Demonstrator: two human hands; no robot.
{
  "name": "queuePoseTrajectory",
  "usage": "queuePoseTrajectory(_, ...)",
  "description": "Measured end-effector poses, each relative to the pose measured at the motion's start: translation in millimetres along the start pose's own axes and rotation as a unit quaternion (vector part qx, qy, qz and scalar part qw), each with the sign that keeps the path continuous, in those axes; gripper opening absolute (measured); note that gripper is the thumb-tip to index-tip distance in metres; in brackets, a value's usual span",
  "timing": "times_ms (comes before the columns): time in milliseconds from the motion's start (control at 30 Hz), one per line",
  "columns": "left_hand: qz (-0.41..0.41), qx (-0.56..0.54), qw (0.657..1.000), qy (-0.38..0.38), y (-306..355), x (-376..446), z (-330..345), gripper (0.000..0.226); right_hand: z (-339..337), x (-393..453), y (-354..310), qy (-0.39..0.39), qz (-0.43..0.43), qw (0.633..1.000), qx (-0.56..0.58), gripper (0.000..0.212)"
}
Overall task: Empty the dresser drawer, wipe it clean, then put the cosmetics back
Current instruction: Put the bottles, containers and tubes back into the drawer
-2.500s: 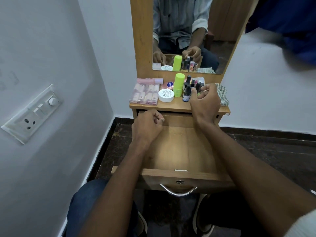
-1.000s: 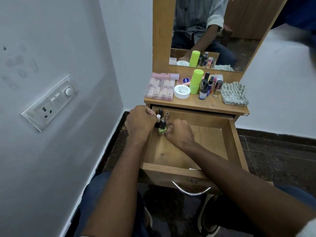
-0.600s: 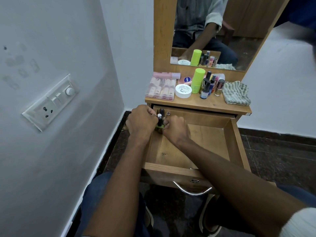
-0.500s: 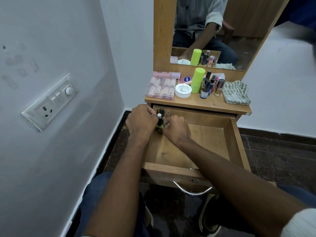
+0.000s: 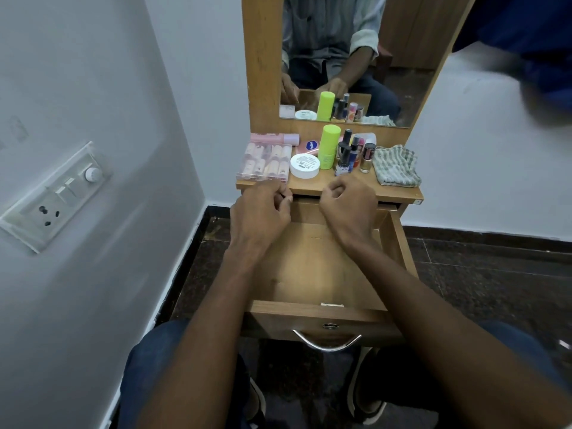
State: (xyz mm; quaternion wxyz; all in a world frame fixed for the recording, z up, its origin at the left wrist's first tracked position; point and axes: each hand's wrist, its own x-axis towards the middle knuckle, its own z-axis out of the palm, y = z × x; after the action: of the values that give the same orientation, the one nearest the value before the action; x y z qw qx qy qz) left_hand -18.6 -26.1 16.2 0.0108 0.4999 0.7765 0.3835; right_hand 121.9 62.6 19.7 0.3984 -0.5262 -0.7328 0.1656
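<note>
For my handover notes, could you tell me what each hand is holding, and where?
Nothing visible: the left hand and right hand are loosely curled above the open drawer.

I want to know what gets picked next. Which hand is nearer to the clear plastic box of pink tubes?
Left. The left hand is just below the clear plastic box of pink tubes, at its front edge; the right hand is further right.

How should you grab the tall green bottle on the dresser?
Grip the lime-green bottle around its upper body, coming from above. It stands upright and tallest, so its top is clear, while the white jar and nail polish bottles crowd its base.
</note>
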Motion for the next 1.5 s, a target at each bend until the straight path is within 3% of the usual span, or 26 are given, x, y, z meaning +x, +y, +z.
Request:
queuePoseTrajectory(100, 0.041, -0.001, 0.999, -0.029, 4.7, -3.2, 8.0, 0.006, -12.9, 16.2, 10.0, 0.066, 0.04, 0.996, 0.037, 0.008)
queuePoseTrajectory(367, 0.038, -0.006, 0.999, -0.037, 1.1, -2.3, 12.5, 0.005, -5.6, 43.0, 13.4, 0.064, 0.061, 0.995, -0.038, 0.032)
queuePoseTrajectory(633, 0.022, -0.025, 0.999, -0.032, -1.3, -2.0, 11.8, 0.005, 1.4, 47.5, 7.6, 0.057, 0.089, 0.991, -0.087, 0.025)
queuePoseTrajectory(767, -0.006, -0.04, 0.999, -0.025, -4.2, -2.0, 9.0, 0.005, -2.0, 24.0, 9.7, 0.052, 0.025, 0.996, -0.066, 0.018)
queuePoseTrajectory(967, -0.089, -0.069, 0.994, 0.002, -18.5, -0.4, -0.6, 0.008, 8.6, -35.5, 14.1, -0.01, -0.16, 0.985, -0.063, 0.02)
queuePoseTrajectory(1267, -0.187, -0.022, 0.982, 0.024, -23.5, -2.5, -4.5, 0.013, 49.1, -40.8, 3.5, -0.235, -0.003, 0.969, -0.081, 0.025)
queuePoseTrajectory(1500, -0.218, -0.005, 0.976, 0.026, -29.1, -4.6, -4.9, 0.01, 64.7, -44.4, 0.3, -0.236, 0.018, 0.968, -0.079, 0.015)
